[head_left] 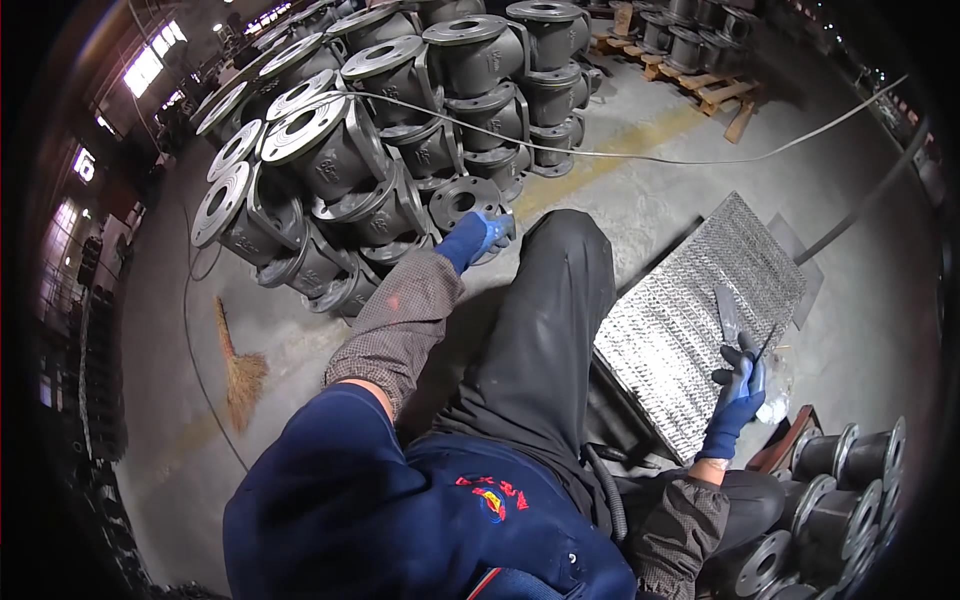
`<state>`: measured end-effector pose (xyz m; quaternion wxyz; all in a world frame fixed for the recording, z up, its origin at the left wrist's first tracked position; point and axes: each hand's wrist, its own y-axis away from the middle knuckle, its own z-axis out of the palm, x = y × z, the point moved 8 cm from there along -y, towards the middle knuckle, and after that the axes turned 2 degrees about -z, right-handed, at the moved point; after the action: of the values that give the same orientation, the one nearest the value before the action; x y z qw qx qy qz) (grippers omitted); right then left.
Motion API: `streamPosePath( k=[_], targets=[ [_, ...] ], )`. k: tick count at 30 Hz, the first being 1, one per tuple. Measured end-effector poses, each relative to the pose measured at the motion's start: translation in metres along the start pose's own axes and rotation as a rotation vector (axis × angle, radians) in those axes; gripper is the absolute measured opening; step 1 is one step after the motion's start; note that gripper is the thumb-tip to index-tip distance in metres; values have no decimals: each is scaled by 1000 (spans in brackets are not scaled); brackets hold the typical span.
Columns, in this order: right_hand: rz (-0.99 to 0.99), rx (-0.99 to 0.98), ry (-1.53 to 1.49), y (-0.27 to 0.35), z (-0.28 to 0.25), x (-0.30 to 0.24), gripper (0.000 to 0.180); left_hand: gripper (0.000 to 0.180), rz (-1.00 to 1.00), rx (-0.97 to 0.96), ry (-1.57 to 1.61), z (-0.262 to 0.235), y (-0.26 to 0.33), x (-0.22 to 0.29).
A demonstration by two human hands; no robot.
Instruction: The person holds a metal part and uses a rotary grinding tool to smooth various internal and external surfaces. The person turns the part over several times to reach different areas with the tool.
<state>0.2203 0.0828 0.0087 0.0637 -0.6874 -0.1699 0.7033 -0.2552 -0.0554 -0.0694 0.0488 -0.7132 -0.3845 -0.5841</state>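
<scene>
My left hand (490,236), in a blue glove with dark fingers, is closed on the rim of a grey cast flanged valve body (460,200). This casting stands at the near edge of a stack, with its round flange and centre hole facing up. On the right, my right hand (738,385), in a matching glove, hangs over a silver, foil-like textured board (690,320) with its fingers apart. A flat grey metal strip (728,312) lies on the board just beyond the fingertips. Beside those fingers is a thin dark stick-like piece; whether they touch it is unclear.
More flanged castings (390,60) are stacked ahead and to the left. A cable (600,154) crosses above the floor. A straw broom (240,370) lies at left. Smaller flanged castings (840,510) sit at lower right, and a wooden pallet (720,92) holds others far off.
</scene>
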Motion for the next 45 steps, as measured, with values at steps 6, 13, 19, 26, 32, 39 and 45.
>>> streamPosePath(
  k=[6,13,19,26,32,39,45],
  targets=[
    [119,-20,85,-5,-15,33,42,44,-295,-243,367,42,-61,-52],
    [250,-203,120,-6,53,50,39,27,585,-65,-1101,-22,-128,-62],
    [263,-356,200,-9,94,48,30,28,557,-70,-1350,-59,-183,-13],
    [218,-568,360,-31,96,35,32,28,47,-385,-1691,-4,-187,-91],
    [441,-407,381,-45,63,58,33,29,-12,-549,-1904,11,-201,-121],
    [430,-475,440,-52,68,37,32,31,223,-748,-2114,57,-165,-69],
    [241,-450,494,-41,65,22,30,30,163,-224,-1365,40,-199,-35]
  ],
)
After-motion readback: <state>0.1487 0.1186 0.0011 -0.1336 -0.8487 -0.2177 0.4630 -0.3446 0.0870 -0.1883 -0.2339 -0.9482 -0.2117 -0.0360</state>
